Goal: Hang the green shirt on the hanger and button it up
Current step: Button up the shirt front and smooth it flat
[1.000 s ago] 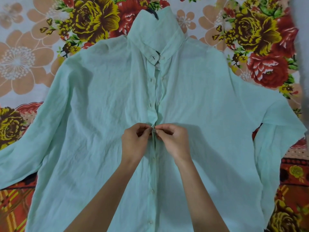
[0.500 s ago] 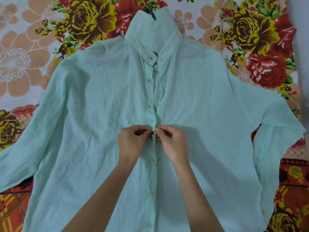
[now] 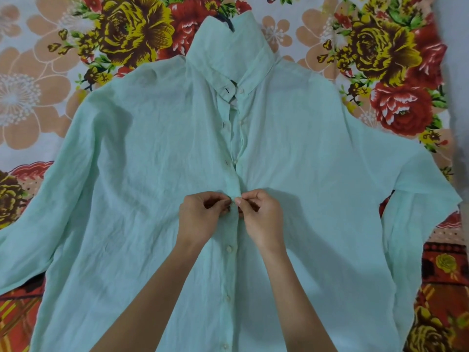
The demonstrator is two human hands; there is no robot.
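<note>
Left hand (image 3: 200, 218), right hand (image 3: 264, 221) unmoved — green shirt (image 3: 127, 174) creased, half-buttoned.

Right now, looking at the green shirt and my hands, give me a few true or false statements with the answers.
1. The left hand and the right hand both pinch the front edges of the green shirt. True.
2. The shirt lies on a plain white cloth. False: it lies on a floral bedsheet.
3. The buttons below the hands are fastened. True.
4. Every button is done up. False: the front gapes open between the hands and the collar.
</note>
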